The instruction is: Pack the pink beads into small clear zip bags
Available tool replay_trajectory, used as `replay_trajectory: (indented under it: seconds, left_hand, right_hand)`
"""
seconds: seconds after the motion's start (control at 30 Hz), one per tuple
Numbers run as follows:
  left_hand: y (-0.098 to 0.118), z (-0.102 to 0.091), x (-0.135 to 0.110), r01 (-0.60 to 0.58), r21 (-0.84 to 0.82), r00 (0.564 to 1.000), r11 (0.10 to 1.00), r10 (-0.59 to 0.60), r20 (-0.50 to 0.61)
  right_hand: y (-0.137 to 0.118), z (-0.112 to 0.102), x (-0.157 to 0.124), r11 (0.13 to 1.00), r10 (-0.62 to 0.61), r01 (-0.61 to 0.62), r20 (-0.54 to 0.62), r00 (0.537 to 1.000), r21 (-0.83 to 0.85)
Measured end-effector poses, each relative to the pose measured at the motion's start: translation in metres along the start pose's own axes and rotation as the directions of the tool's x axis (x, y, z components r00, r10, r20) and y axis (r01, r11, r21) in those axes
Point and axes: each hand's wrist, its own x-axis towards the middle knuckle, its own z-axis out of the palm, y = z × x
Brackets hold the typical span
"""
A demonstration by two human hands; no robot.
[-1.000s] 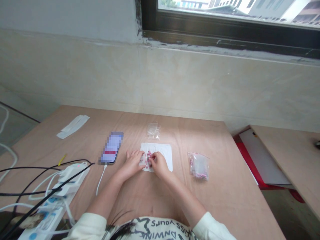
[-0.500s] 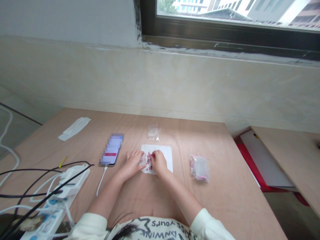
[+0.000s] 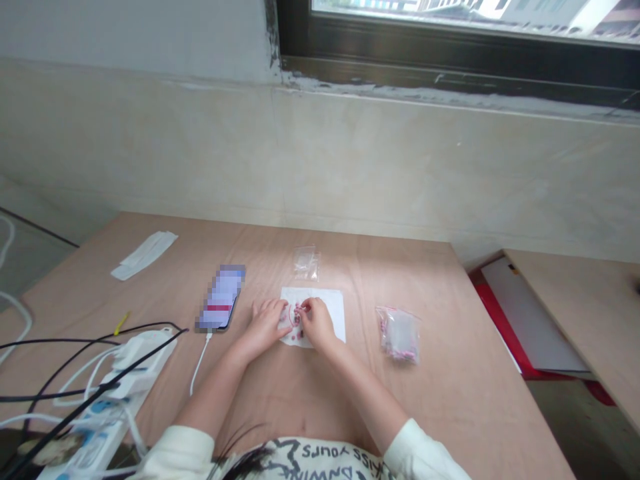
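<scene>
A white sheet of paper (image 3: 334, 308) lies on the table with several small pink and dark red bead-like pieces (image 3: 294, 335) on its left half. At the paper's left edge my left hand (image 3: 265, 325) rests flat, thumb and fingers spread around the pieces. From the other side my right hand (image 3: 317, 324) reaches over the sheet, its thumb and fingertips pinched together among the pieces. Whatever is between those fingertips is too small to make out. A curved red line shows on the paper between the hands.
Behind the paper lie small clear plastic bags (image 3: 307, 263). A zip bag with pink contents (image 3: 399, 335) sits to the right. On the left are a phone (image 3: 223, 298) on a white cable, a folded white strip (image 3: 144, 256), and a power strip (image 3: 131, 370) with tangled cords.
My right fingertips have shifted slightly left over the small pieces. My left hand stays in place on the sheet. The camera view has tilted slightly downward.
</scene>
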Motion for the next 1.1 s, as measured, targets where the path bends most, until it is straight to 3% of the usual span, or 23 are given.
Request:
replay_trajectory:
  seconds: [0.27,0.4,0.57,0.7,0.87,1.1]
  left_hand:
    - [-0.002,-0.005,0.003,0.018,-0.013,0.999,1.000,-0.017,0.037]
    - [0.000,-0.003,0.005,0.018,-0.010,0.999,1.000,-0.017,0.040]
    - [0.001,0.000,0.004,-0.004,-0.008,1.000,1.000,0.004,0.007]
    - [-0.002,0.000,0.002,0.007,-0.004,1.000,1.000,-0.007,-0.019]
    - [-0.006,-0.003,0.001,0.019,-0.026,1.000,0.999,-0.019,-0.010]
    - [-0.005,-0.007,0.005,0.024,-0.047,1.000,0.999,-0.023,0.017]
  right_hand:
    - [0.004,-0.001,0.009,0.998,-0.012,0.016,0.049,0.999,-0.068]
    - [0.002,-0.002,0.009,1.000,0.006,-0.007,0.048,0.999,0.016]
    - [-0.007,-0.002,0.003,0.990,-0.059,0.047,0.079,0.995,0.136]
    - [-0.007,-0.002,0.006,1.000,-0.027,0.026,0.008,1.000,0.014]
    - [-0.003,-0.002,0.015,0.985,-0.088,0.109,0.153,0.984,-0.136]
    - [-0.004,-0.011,0.017,0.940,-0.099,0.153,0.186,0.978,-0.304]
